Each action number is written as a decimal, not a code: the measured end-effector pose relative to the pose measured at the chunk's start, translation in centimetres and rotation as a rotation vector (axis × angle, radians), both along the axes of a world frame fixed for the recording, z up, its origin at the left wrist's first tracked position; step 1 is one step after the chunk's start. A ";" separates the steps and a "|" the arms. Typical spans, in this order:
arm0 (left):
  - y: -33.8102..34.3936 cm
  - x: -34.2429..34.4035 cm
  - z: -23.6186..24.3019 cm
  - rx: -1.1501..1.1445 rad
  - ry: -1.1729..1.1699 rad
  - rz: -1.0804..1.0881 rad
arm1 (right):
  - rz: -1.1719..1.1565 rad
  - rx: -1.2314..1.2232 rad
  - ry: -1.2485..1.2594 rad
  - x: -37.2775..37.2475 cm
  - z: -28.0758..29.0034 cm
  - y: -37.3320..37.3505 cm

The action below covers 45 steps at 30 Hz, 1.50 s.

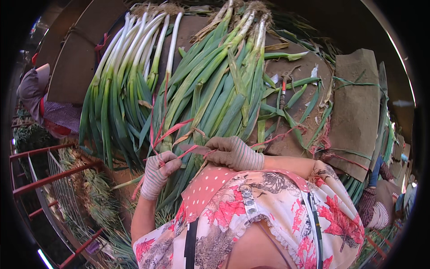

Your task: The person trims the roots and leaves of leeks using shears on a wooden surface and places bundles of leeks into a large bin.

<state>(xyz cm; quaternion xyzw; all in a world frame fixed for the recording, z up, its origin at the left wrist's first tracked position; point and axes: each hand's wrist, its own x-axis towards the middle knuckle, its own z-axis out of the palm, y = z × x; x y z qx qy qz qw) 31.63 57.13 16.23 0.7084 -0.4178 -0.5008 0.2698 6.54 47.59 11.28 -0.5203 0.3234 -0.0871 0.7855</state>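
Note:
My left hand (160, 170), in a dirty striped work glove, pinches a red plastic strip (174, 131) near the tips of the leaves. My right hand (230, 153), gloved the same way, is closed on a knife, whose flat blade (193, 148) points left toward the other hand. The strip crosses the blade; its handle is hidden in the glove. Just beyond both hands lies a heap of untrimmed green onions (219, 89), dry leaves among them and roots at the far end. Left of it, cleaned green onions (130, 67) with white stalks lie side by side.
A tool with a red-banded handle (283, 89) lies among loose leaves at right. Beyond it stands a brown board (356, 103) tied with green cord. Red metal rails (53, 179) are at left. Other people (56, 112) are at the left and right edges.

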 end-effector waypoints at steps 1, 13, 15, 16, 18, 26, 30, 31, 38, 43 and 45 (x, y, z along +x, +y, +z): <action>0.1 0.4 0.6 -0.021 0.071 0.080 | -0.204 0.067 -0.085 -1.1 0.6 -0.4; -16.3 -2.9 17.3 -1.032 0.049 0.071 | -0.820 -1.178 0.402 -21.4 -2.5 -13.3; -19.7 -10.0 13.8 -0.616 0.191 -0.215 | -0.802 -0.856 -0.203 -16.1 0.0 -11.3; -21.3 -13.0 12.7 -0.269 0.480 -0.464 | -0.743 -0.860 -0.352 -13.8 1.3 -10.2; -23.2 -18.6 9.9 -0.117 0.776 -0.744 | -0.627 -0.485 -0.346 -11.8 3.2 -8.0; -20.8 -26.3 -1.4 0.080 0.586 -1.183 | -1.879 -0.961 0.344 -24.7 5.6 13.2; -20.4 -26.6 -8.8 0.019 0.388 -1.289 | -2.155 -1.003 0.750 -28.3 -2.2 22.2; -20.6 -26.4 -10.2 -0.005 0.347 -1.283 | -1.998 -0.607 1.041 -28.7 -5.8 23.0; -22.2 -22.8 -14.1 -0.119 -0.265 -1.404 | -0.799 0.144 1.546 -28.0 -16.5 28.4; -23.0 -21.6 -16.1 -0.408 -0.301 -1.267 | -1.011 -0.675 1.184 -16.8 -12.2 14.3; -23.3 -21.1 -16.4 -0.539 -0.438 -1.236 | -0.738 -0.749 1.162 -12.3 -12.3 7.0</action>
